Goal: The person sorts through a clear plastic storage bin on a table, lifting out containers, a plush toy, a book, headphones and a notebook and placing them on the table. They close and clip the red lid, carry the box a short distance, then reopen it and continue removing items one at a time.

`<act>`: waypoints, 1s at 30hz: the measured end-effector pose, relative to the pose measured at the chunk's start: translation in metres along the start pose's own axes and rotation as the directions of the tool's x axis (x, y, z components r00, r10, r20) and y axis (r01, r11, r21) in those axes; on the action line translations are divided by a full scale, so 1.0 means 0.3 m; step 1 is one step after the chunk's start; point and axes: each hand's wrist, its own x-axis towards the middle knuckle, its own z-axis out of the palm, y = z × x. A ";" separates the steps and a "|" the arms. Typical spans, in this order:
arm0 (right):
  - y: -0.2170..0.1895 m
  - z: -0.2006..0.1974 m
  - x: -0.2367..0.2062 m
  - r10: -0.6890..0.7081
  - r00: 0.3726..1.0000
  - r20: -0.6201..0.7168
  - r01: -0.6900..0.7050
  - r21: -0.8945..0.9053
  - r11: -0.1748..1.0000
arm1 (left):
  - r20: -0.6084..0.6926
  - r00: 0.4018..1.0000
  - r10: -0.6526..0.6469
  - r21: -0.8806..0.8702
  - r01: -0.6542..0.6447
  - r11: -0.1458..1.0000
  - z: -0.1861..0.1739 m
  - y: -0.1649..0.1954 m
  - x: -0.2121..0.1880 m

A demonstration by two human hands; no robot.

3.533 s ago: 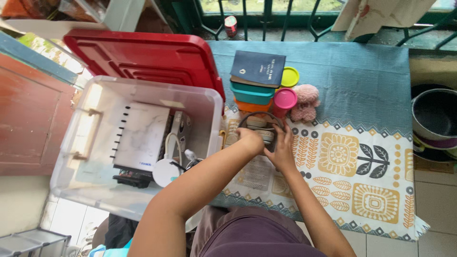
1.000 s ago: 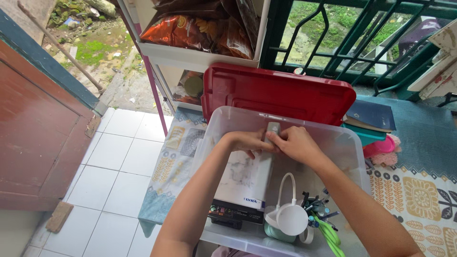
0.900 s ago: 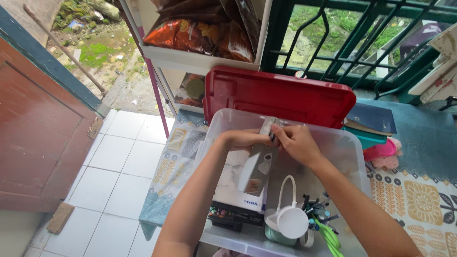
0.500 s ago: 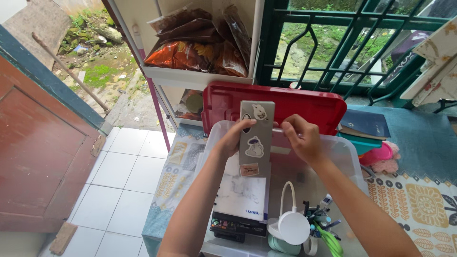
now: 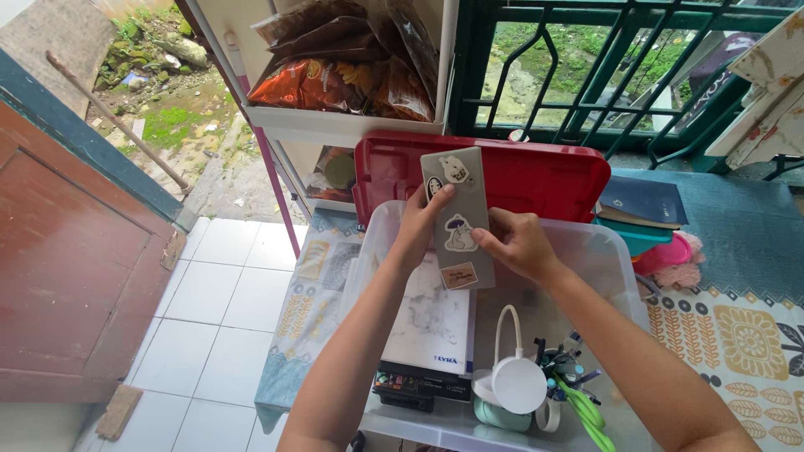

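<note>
Both hands hold a flat grey case (image 5: 457, 218) upright above the clear plastic bin (image 5: 615, 259), its face covered with several cartoon stickers. The left hand (image 5: 421, 226) grips the case along its left edge, thumb laid over the front near the top and fingers curled behind it, so it is closed on the case. The right hand (image 5: 515, 243) pinches the case's right edge about midway down, fingertips pressed to the face, also closed on it. The case stands in front of the red lid (image 5: 553, 176), which leans upright behind the bin. Down inside the bin lies a white sketch pad (image 5: 431, 322) on top of a dark box of coloured pencils (image 5: 414, 387); beside them sit a small white lamp with a looped neck (image 5: 515, 381) and a bunch of pens and green-handled scissors (image 5: 578, 393). To the right of the bin, on a patterned cloth (image 5: 745, 335) covering the tabletop, a dark blue book (image 5: 643, 201) rests on a teal container, with a pink lid (image 5: 670, 251) just beside it. Behind the bin a white shelf (image 5: 352, 125) carries crinkled snack bags (image 5: 335, 75).
</note>
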 end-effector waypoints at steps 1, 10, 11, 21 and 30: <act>-0.002 0.000 0.000 0.018 1.000 -0.016 -0.018 -0.027 0.999 | -0.014 0.997 0.073 0.047 -0.072 0.996 -0.001 -0.005 0.001; -0.081 0.015 -0.016 -0.220 0.975 0.007 0.216 -0.227 0.950 | -0.128 0.990 -0.063 -0.206 0.036 0.978 -0.004 -0.022 0.004; -0.086 0.022 -0.022 -0.218 0.975 0.036 0.220 -0.223 0.949 | -0.085 0.988 -0.128 -0.284 0.099 0.954 -0.003 -0.025 0.004; -0.094 0.044 -0.031 -0.367 0.914 0.172 0.387 -0.101 0.917 | 0.465 0.883 -0.065 -0.637 0.384 0.668 0.010 -0.032 0.004; -0.039 0.033 -0.032 -0.293 0.949 0.116 0.293 0.016 0.956 | 0.040 0.992 -0.121 -0.379 0.127 0.916 0.030 -0.029 -0.023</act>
